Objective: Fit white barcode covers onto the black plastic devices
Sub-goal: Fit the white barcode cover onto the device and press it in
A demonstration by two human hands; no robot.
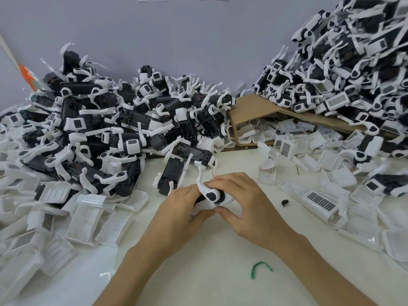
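Note:
Both hands hold one black plastic device (212, 196) with white parts just above the white table (198, 272). My left hand (183, 208) grips its left end from below and behind. My right hand (240, 199) curls over its top and right end, thumb under the white part. A thin white arm of the device sticks up between the hands. Whether a barcode cover is on it is hidden by the fingers. Loose white barcode covers (320, 200) lie to the right, and more covers (86, 217) lie to the left.
A big heap of black-and-white devices (123, 120) fills the left and back. Another heap (353, 62) rises at the right over a cardboard box (249, 109) holding covers. A green wire scrap (260, 269) and a small black piece (285, 202) lie on the table.

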